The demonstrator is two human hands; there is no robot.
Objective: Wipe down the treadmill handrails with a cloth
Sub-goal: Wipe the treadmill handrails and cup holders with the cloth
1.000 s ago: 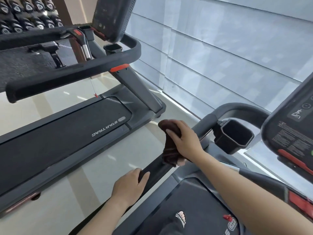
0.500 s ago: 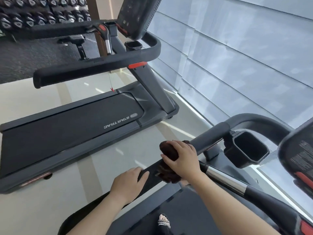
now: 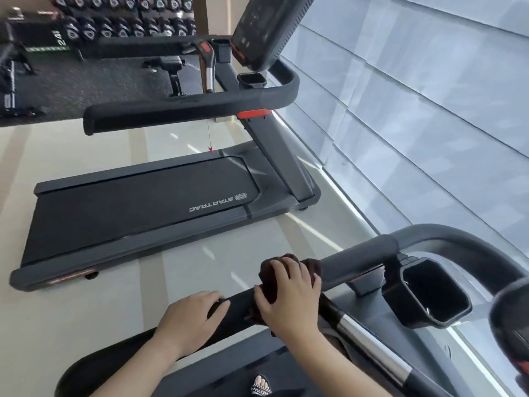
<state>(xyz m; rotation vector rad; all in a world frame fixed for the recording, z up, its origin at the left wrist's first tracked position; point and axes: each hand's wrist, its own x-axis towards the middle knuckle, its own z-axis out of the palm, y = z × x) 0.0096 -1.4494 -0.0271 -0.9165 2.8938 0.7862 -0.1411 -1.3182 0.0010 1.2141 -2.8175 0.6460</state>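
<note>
Right hand [image 3: 289,302] — grip curled round cloth [image 3: 267,277] on handrail [image 3: 357,259]; left hand [image 3: 189,322] grip wraps handrail just beside.

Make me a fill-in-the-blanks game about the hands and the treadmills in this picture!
1. The right hand grips a dark ____ wrapped over the handrail.
2. The left hand, with nothing under it, holds that same ____.
3. The belt of the next treadmill reads STAR ____.

Missing words: cloth, handrail, TRAC.
</note>
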